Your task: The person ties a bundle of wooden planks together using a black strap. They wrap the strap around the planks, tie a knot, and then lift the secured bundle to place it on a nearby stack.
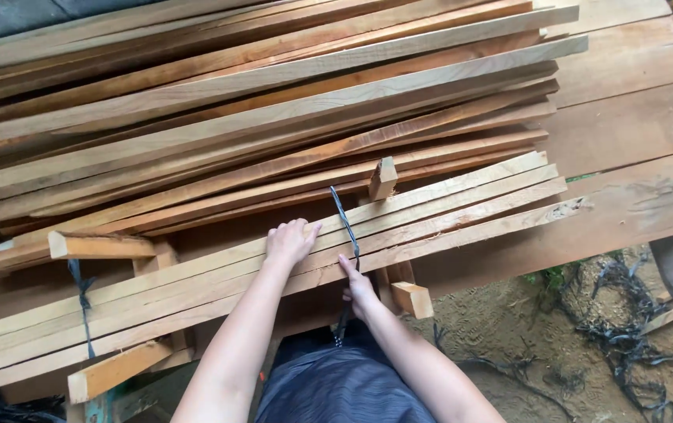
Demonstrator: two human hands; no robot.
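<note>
So here's where I'm at: my left hand [291,241] is laid flat and open on top of the bundle of pale slats [446,205], fingers spread, pressing down rather than gripping anything. My right hand [358,288] is at the near edge of the same bundle, grip pinched on the black strap [346,219] that runs up over the slats and hangs down below the edge toward my lap.

The bundle sits across the front of the big stack of boards [274,86], resting on short wooden blocks [412,298], with a second black tie [82,301] already around it further left.

Handling-wise, I'd guess the slats are long, stiff and light one at a time, but as a bunch they'd be awkward and want to slide against each other. The sawn edges look rough and splintery, so flat palm on the broad face seems the sane place to hold. Lifting it, I'd grab near the two ties, not the ends. The strap looks thin, floppy and slick, so it needs a tight pinch close to the wood.

Containers: none that I can see. Only loose black strap scraps [634,345] lying on the dirt ground [501,329] to my right.
</note>
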